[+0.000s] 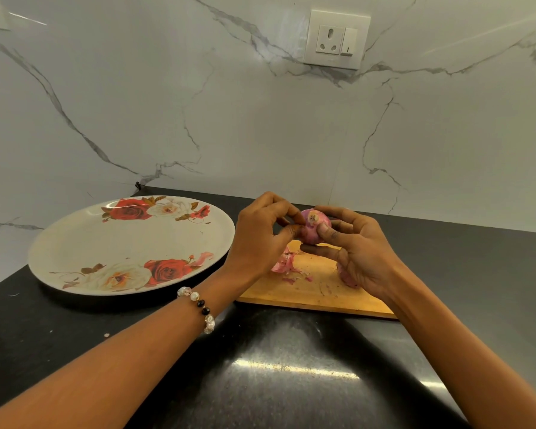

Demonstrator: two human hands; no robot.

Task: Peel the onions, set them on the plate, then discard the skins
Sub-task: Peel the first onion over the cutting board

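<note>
— Both hands are on one onion (314, 226), held up over the board (316, 289). Right hand (358, 253) cradles it, thumb on the front, fingers curled behind and under. Left hand (260, 239) pinches at its left side with thumb and fingertips, at what looks like an edge of skin.

— So where in the job is that?

— Mid-peel, I'd judge. The root end faces the camera and the surface is pink and smooth, so most of the dry layer seems gone. Nothing lies on the plate (75, 243) yet, apart from what may be a scrap of skin at its near right rim.

— How should the pull go?

— Keep the right hand firm but not squeezing, since a bare onion is slick. Take the flap close to the root, peel along the curve toward the other end, and turn the onion with the right fingers instead of stretching the left.

— And the mess?

— Skins (280, 264) sit on the board beneath the hands; drop the new strip there too, so one sweep clears them later. Something pink shows under the right palm, perhaps another onion, but I cannot tell.

— Then?

— Plate is just left of the board, a short carry.
</note>
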